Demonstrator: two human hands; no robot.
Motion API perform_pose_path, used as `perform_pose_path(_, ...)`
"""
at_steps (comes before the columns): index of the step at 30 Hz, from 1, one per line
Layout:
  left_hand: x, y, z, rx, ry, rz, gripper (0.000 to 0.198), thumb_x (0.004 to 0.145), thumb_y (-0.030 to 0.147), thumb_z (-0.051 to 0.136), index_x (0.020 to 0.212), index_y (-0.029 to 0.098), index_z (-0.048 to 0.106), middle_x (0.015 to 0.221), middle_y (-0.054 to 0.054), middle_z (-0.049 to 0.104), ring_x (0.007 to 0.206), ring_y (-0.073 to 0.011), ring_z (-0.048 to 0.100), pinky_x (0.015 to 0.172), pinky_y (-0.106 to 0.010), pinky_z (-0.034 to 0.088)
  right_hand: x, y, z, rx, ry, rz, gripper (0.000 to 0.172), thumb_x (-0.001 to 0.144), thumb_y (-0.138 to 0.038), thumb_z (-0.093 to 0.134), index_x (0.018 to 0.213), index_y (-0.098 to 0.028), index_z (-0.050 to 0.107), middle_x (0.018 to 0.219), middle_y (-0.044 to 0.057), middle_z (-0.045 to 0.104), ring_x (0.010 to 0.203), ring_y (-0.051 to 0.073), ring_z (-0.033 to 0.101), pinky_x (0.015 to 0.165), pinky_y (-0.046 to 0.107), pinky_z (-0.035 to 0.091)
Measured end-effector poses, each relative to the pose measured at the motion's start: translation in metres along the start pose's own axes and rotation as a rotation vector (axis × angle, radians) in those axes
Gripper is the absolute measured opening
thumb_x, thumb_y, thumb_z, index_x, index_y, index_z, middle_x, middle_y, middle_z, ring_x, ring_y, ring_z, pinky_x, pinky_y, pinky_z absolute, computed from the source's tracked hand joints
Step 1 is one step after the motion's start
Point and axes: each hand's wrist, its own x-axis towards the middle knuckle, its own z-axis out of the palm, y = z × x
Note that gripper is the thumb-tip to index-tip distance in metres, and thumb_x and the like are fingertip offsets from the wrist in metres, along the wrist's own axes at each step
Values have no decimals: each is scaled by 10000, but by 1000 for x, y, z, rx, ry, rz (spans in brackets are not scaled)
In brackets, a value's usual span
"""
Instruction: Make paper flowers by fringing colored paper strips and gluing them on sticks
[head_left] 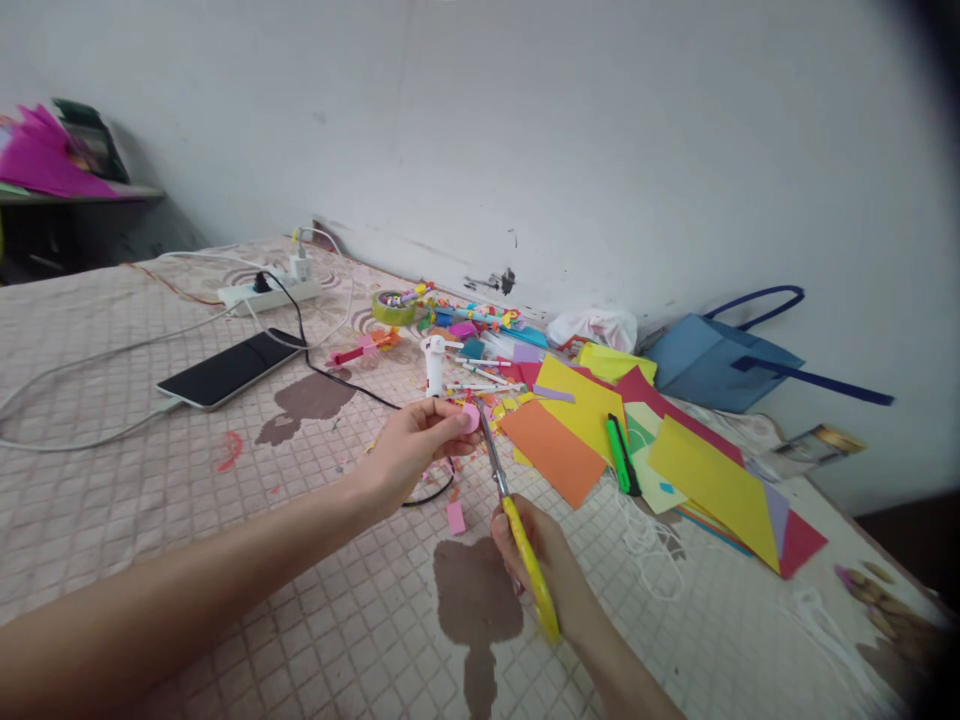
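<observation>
Between the thumb and fingers of my left hand is a small pink paper piece with a rounded edge. My right hand is closed around the yellow handles of a pair of scissors. The scissors' blades point up and away, right beside the pink paper; I cannot tell whether they touch it. A small pink paper scrap lies on the patterned cloth below my left hand. Just beyond my fingers stands a white glue gun, with paper scraps around it.
Coloured paper sheets, a green box cutter and white string lie to the right. A blue bag leans by the wall. On the left are a phone with its cable and a power strip. Green tape sits behind.
</observation>
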Motion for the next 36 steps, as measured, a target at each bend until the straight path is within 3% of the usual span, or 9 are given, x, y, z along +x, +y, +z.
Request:
perform_pose_path(23, -2, -4, 0, -11, 12, 26, 186, 692, 262, 723, 721, 132, 593, 703, -15, 648, 658, -96, 607, 695, -233, 493, 0, 4, 2, 56, -1, 34, 356, 773, -469, 535, 595, -226, 346, 418, -86, 324, 360, 69, 319, 337, 190, 260)
perform_pose_path(27, -2, -4, 1, -14, 12, 20, 181, 697, 255, 719, 721, 132, 588, 700, -11, 647, 652, -90, 603, 693, -228, 488, 0, 9, 3, 58, 6, 58, 381, 774, -522, 540, 609, -224, 368, 400, -94, 319, 329, 63, 304, 324, 190, 257)
perform_pose_path(31, -2, -4, 1, -20, 11, 16, 177, 695, 252, 718, 720, 134, 589, 715, -9, 646, 650, -88, 599, 689, -229, 480, 1, 12, 4, 131, -30, 99, 489, 733, -683, 484, 610, -226, 358, 389, -98, 315, 297, 60, 297, 294, 187, 262)
perform_pose_path(36, -1, -7, 0, 9, 6, -4, 186, 697, 248, 714, 721, 133, 570, 656, 13, 607, 585, -65, 556, 605, -195, 441, 1, 17, 3, 262, -65, 148, 538, 715, -751, 432, 657, -218, 380, 384, -113, 310, 283, 55, 286, 280, 175, 290)
